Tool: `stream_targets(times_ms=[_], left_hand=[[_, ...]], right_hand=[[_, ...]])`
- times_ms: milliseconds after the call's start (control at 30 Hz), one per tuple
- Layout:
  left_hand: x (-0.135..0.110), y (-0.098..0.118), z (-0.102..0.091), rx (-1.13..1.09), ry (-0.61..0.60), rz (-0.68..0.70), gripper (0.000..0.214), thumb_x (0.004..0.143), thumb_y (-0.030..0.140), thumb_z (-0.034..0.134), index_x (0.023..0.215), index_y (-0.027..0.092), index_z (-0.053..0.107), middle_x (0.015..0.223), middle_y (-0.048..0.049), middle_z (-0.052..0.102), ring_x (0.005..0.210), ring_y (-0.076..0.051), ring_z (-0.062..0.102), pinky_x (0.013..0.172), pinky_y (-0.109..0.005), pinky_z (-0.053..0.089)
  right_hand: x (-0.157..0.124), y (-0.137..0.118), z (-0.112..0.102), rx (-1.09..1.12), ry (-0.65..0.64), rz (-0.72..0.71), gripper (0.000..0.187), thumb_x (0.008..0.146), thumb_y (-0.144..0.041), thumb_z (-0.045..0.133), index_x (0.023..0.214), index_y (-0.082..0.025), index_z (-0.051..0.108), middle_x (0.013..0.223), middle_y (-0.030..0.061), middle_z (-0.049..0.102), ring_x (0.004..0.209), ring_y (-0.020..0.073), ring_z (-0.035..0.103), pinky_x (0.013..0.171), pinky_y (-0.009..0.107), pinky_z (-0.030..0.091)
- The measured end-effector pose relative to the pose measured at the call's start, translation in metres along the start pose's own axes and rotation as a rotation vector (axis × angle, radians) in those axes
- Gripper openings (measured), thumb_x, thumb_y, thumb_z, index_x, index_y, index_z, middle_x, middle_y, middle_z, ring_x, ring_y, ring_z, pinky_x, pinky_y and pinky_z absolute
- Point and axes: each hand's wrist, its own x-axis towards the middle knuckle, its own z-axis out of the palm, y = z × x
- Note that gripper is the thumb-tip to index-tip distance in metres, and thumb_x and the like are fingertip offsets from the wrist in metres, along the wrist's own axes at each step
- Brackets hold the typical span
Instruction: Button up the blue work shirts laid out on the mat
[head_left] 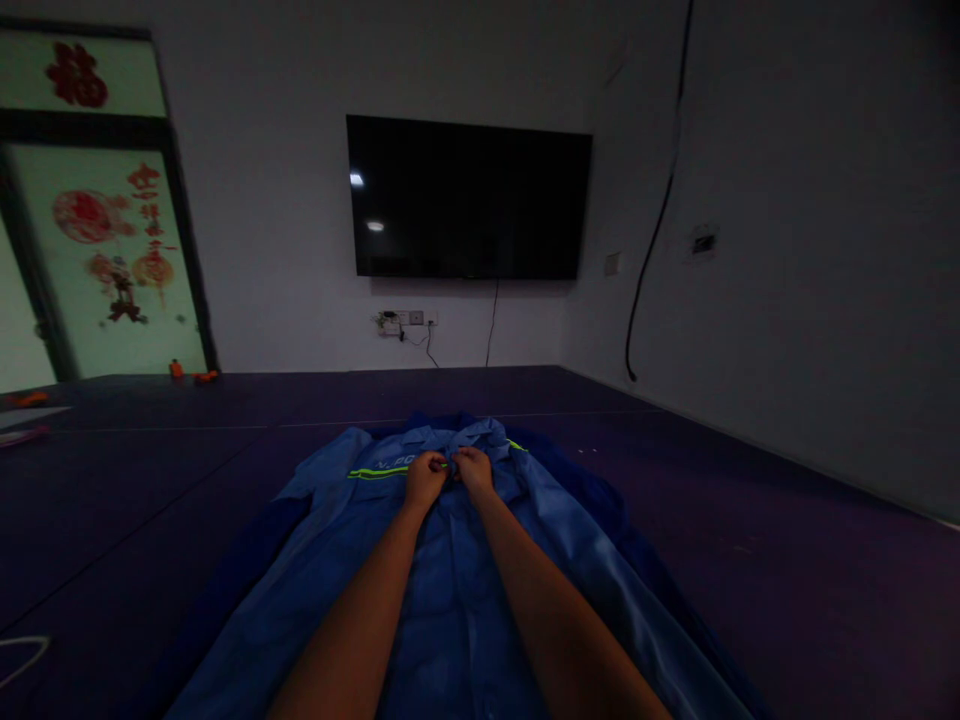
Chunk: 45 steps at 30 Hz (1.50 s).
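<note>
A blue work jacket [360,560] with bright yellow-green stripes and pale lettering on the chest lies spread out, its collar end away from me. Darker blue cloth shows beyond its edges on both sides. My left hand [426,478] is closed in a pinch on the jacket's front, just below the collar. Right beside it, my right hand [474,470] pinches the front edge of the jacket too. The fingertips of both hands nearly meet at the middle line. Any button or fastener between them is too small and dark to make out.
The jacket lies on a dark purple surface [150,520]. A television [469,200] hangs on the far wall, above sockets and cables [405,320]. A black cable [660,215] hangs at right. Small orange objects [176,369] lie by the decorated door [112,250].
</note>
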Motion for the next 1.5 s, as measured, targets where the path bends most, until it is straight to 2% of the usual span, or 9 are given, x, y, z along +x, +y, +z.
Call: stream_targets(times_ms=[167,367,933,1167,1233,1367,1433,1500], left_hand=[[0.000,0.002,-0.001,-0.003,0.001,-0.005,0.012,0.068,0.010,0.054,0.073,0.014,0.064,0.068,-0.0010,0.064,0.064,-0.011,0.059,0.063,-0.021,0.044],[0.000,0.006,-0.003,0.006,0.010,-0.008,0.019,0.073,0.008,0.047,0.075,0.014,0.065,0.078,-0.0043,0.067,0.075,-0.013,0.061,0.071,-0.023,0.045],[0.001,0.003,-0.001,0.017,-0.025,-0.040,0.015,0.076,0.010,0.049,0.074,0.012,0.064,0.075,-0.0050,0.066,0.071,-0.012,0.060,0.067,-0.022,0.044],[0.003,-0.001,0.000,-0.007,0.025,-0.090,0.013,0.076,0.012,0.049,0.075,0.013,0.062,0.079,-0.0061,0.066,0.079,-0.014,0.060,0.072,-0.024,0.044],[0.004,-0.003,0.000,-0.027,0.050,-0.122,0.016,0.079,0.015,0.044,0.079,0.013,0.060,0.079,-0.0065,0.065,0.075,-0.014,0.061,0.068,-0.024,0.045],[0.005,-0.008,0.001,-0.086,0.059,-0.190,0.027,0.086,0.019,0.029,0.094,0.013,0.054,0.073,-0.0051,0.065,0.054,-0.011,0.059,0.050,-0.021,0.043],[0.006,-0.009,0.001,-0.104,0.046,-0.203,0.028,0.086,0.020,0.027,0.097,0.013,0.052,0.072,-0.0048,0.064,0.050,-0.011,0.057,0.047,-0.021,0.042],[0.006,-0.009,0.000,-0.108,0.017,-0.198,0.027,0.085,0.021,0.028,0.093,0.013,0.052,0.070,-0.0040,0.063,0.049,-0.011,0.056,0.047,-0.021,0.042]], right_hand=[[0.000,0.002,-0.001,-0.015,-0.010,-0.012,0.016,0.060,-0.028,0.052,0.065,-0.014,0.059,0.047,-0.0038,0.051,0.041,0.0101,0.048,0.039,0.020,0.042],[-0.002,0.002,-0.002,-0.047,-0.026,-0.022,0.018,0.060,-0.026,0.049,0.069,-0.014,0.060,0.051,-0.0030,0.054,0.044,0.0106,0.050,0.040,0.019,0.042],[-0.003,0.001,-0.002,-0.108,-0.045,-0.030,0.023,0.059,-0.017,0.050,0.080,-0.011,0.059,0.054,-0.0032,0.054,0.045,0.0105,0.051,0.041,0.019,0.043],[-0.002,0.005,0.000,-0.059,-0.021,-0.012,0.024,0.059,-0.015,0.051,0.081,-0.013,0.060,0.053,-0.0037,0.055,0.045,0.0103,0.051,0.042,0.019,0.043],[0.000,0.007,0.000,-0.033,0.006,-0.008,0.026,0.059,-0.015,0.050,0.083,-0.012,0.060,0.053,-0.0031,0.057,0.045,0.0107,0.052,0.044,0.020,0.043],[0.007,0.011,-0.003,0.026,0.079,0.000,0.032,0.059,-0.014,0.049,0.088,-0.011,0.060,0.056,-0.0013,0.059,0.047,0.0121,0.054,0.047,0.021,0.045],[0.010,0.013,-0.006,0.085,0.113,0.003,0.034,0.059,-0.014,0.048,0.091,-0.011,0.059,0.057,-0.0007,0.060,0.050,0.0130,0.056,0.049,0.022,0.046],[0.013,0.014,-0.009,0.204,0.096,0.020,0.034,0.059,-0.015,0.050,0.092,-0.012,0.058,0.057,-0.0005,0.061,0.052,0.0142,0.058,0.051,0.024,0.047]])
